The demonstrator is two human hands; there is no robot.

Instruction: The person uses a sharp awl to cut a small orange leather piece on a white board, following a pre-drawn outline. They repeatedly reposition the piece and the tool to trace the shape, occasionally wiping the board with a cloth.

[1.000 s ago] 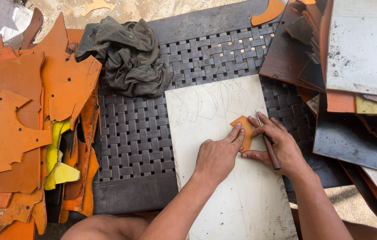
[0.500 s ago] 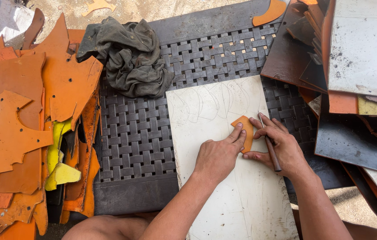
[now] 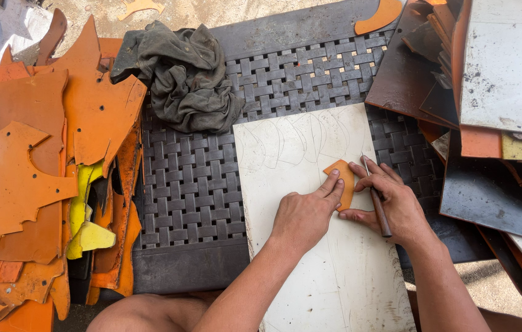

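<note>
A crumpled grey-green cloth [image 3: 181, 77] lies at about eleven o'clock from the hands, on the dark woven plastic mat [image 3: 193, 184]. At nine o'clock a heap of orange sheet offcuts [image 3: 33, 178] with a few yellow scraps [image 3: 86, 221] crowds the mat's left edge. At two to three o'clock, leaning rust-brown and grey metal plates [image 3: 494, 80] overlap and press close to the right hand.

A pale off-white sheet [image 3: 328, 276], marked with faint curved outlines near its far edge, lies on the mat and runs down to six o'clock. The small orange leaf-shaped template [image 3: 342, 178] lies flat on this sheet, near its right edge.

The left hand [image 3: 304, 212] lies palm down, fingers stretched out together, fingertips pressing on the template; it grips nothing. The right hand [image 3: 393, 203] is curled around a thin dark scribing tool [image 3: 376, 200], whose tip sits at the template's far right edge, while the lowest finger touches the template's near end.

Bare sheet lies open toward six and twelve o'clock; the metal plates close in just right of the sheet's edge. Sandy ground shows at twelve o'clock beyond the mat.
</note>
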